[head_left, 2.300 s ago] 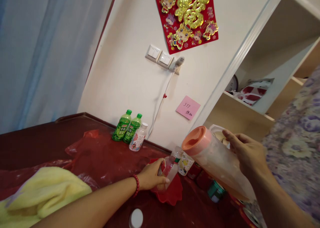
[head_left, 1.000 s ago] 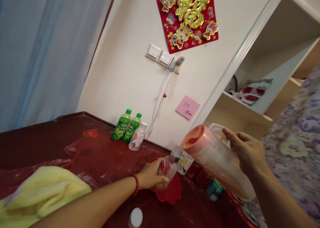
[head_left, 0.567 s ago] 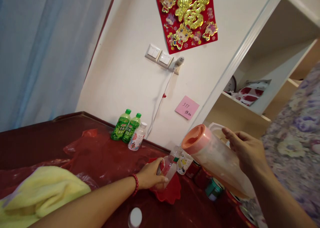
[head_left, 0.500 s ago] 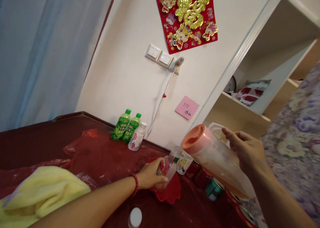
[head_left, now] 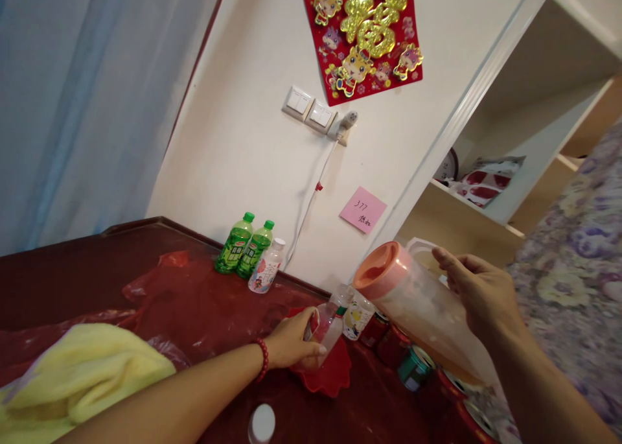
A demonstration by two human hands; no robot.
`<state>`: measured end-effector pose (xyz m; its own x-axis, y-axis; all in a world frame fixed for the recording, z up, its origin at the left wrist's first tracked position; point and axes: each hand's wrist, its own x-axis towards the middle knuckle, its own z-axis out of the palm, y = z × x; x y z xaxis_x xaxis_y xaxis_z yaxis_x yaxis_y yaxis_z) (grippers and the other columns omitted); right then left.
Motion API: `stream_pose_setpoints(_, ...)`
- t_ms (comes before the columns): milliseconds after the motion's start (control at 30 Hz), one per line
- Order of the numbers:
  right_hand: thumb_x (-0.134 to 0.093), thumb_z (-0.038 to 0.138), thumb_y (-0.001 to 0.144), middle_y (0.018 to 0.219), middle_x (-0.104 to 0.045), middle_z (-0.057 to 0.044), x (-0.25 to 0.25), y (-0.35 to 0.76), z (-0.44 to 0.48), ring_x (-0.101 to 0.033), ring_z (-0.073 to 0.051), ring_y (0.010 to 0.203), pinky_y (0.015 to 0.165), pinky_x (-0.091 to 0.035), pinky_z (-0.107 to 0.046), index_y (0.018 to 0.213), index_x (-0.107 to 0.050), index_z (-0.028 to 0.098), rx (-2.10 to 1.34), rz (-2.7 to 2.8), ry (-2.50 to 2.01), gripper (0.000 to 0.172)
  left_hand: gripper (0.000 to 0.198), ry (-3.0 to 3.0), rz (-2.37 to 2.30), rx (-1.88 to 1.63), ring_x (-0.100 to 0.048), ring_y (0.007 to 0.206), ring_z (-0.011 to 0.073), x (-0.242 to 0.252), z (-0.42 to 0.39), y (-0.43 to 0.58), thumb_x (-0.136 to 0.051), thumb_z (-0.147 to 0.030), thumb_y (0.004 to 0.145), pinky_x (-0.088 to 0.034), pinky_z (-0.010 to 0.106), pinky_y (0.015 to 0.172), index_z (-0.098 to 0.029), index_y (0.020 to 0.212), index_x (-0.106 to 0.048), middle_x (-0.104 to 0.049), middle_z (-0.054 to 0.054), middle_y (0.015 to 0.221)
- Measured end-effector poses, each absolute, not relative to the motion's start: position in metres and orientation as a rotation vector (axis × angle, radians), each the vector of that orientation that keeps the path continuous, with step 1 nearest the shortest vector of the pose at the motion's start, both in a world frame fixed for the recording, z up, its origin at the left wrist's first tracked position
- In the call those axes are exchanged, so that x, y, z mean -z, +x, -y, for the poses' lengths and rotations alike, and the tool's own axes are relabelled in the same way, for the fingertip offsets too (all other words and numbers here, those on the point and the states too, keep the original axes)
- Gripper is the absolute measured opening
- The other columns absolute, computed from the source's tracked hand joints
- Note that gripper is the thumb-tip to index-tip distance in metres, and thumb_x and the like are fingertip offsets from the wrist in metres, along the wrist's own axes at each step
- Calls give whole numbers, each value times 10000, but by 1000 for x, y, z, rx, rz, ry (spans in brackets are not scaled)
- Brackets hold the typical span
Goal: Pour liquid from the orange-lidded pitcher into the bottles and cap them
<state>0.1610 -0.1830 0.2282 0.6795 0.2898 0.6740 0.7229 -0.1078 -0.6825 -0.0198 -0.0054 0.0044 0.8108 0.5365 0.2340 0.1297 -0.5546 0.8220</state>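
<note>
My right hand grips the handle of a clear plastic pitcher with an orange-pink lid, tilted with its lid toward a small clear bottle. My left hand, with a red bead bracelet at the wrist, is wrapped round that bottle, which stands in a red dish on the dark red table. Orange liquid lies low in the pitcher. Its spout is close to the bottle's mouth.
Two green bottles and a white-capped one stand by the wall. A yellow towel lies front left on red plastic sheeting. Cans and a small bottle crowd under the pitcher. A white cap shows at the bottom edge. Shelves are at right.
Almost nothing has changed; both hands keep their grips and the pitcher stays tilted over the bottle. The view has drifted slightly.
</note>
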Motion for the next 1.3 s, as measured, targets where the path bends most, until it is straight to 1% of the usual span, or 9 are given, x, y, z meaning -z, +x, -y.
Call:
stream_pose_setpoints(167, -778, 752, 590, 486, -431, 42, -228, 163, 183, -343, -98, 500, 427, -219, -254, 591, -591, 197, 461, 843, -1690, 586, 496, 2127, -471, -601, -647, 909, 270, -1, 4, -18, -733, -415, 699, -427, 309, 738, -240, 1133, -567, -706, 39, 1017)
stream_pose_setpoints(267, -777, 753, 595, 489, -433, 44, -228, 165, 183, -343, -97, 501, 428, -216, -255, 603, -598, 195, 453, 842, -1694, 586, 498, 2128, -486, -596, -642, 883, 268, -3, 5, -19, -733, -422, 697, -423, 309, 723, -234, 1126, -563, -700, 36, 977)
stream_pose_setpoints(467, -780, 745, 601, 489, -437, 39, -228, 165, 183, -351, -103, 499, 416, -220, -256, 611, -611, 194, 452, 845, -1692, 577, 504, 2129, -491, -585, -641, 889, 262, -6, 6, -19, -734, -405, 694, -429, 312, 758, -246, 1140, -564, -699, 28, 985)
stream_pose_setpoints(633, -784, 732, 611, 487, -431, 40, -228, 164, 183, -347, -104, 489, 405, -211, -254, 615, -617, 194, 445, 861, -1676, 563, 505, 2153, -501, -597, -631, 862, 259, -4, 4, -18, -731, -428, 696, -417, 307, 724, -239, 1133, -564, -685, 26, 944)
stream_pose_setpoints(800, -796, 706, 619, 485, -414, 45, -227, 165, 183, -334, -99, 476, 394, -208, -247, 585, -597, 195, 455, 872, -1663, 550, 497, 2136, -496, -603, -637, 876, 253, -5, 6, -19, -729, -413, 698, -433, 307, 749, -249, 1138, -567, -694, 17, 958)
stream_pose_setpoints(967, -788, 717, 626, 493, -419, 43, -227, 166, 182, -337, -97, 490, 407, -209, -248, 563, -581, 194, 466, 884, -1681, 566, 509, 2132, -488, -599, -645, 893, 257, -7, 6, -20, -732, -405, 697, -449, 311, 771, -255, 1155, -569, -705, 18, 984)
stream_pose_setpoints(1133, -782, 723, 630, 496, -415, 47, -227, 165, 183, -333, -99, 502, 429, -207, -256, 571, -579, 195, 465, 883, -1697, 569, 498, 2135, -496, -599, -645, 876, 265, -6, 6, -21, -732, -407, 697, -438, 314, 748, -243, 1140, -574, -699, 23, 952)
stream_pose_setpoints(1300, -775, 731, 633, 488, -409, 50, -227, 167, 183, -323, -92, 502, 441, -211, -255, 558, -562, 194, 478, 886, -1702, 583, 562, 2139, -477, -605, -643, 887, 273, -2, 6, -19, -734, -417, 697, -434, 323, 760, -243, 1203, -561, -702, 30, 986)
